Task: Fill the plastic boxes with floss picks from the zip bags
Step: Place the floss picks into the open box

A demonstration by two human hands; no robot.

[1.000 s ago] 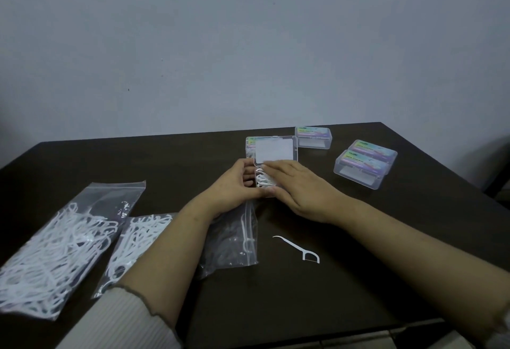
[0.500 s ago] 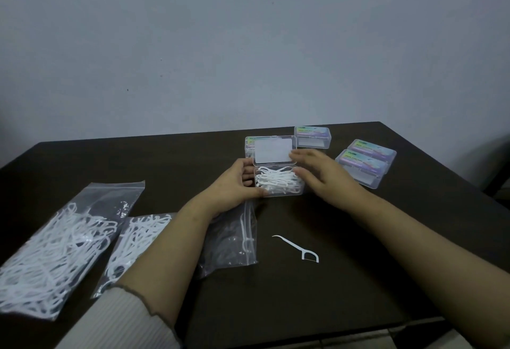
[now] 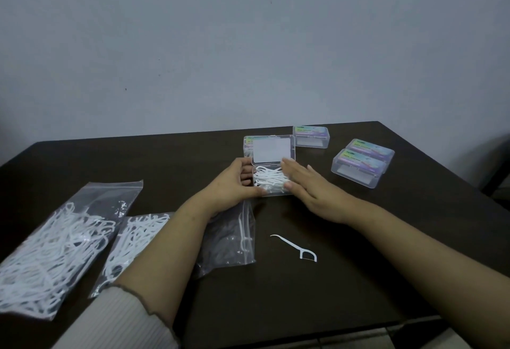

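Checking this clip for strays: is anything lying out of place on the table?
Yes. One loose floss pick lies alone on the dark table, nearer the camera than the open box, outside any bag or box. Nothing else stands out.

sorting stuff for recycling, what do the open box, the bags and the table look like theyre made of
Open box: looks like clear hard plastic, glossy; the picks show through its walls.
Bags: thin soft clear plastic film; it creases and glints.
Table: dark brown, matte and smooth, perhaps wood or laminate; the view cannot settle which.
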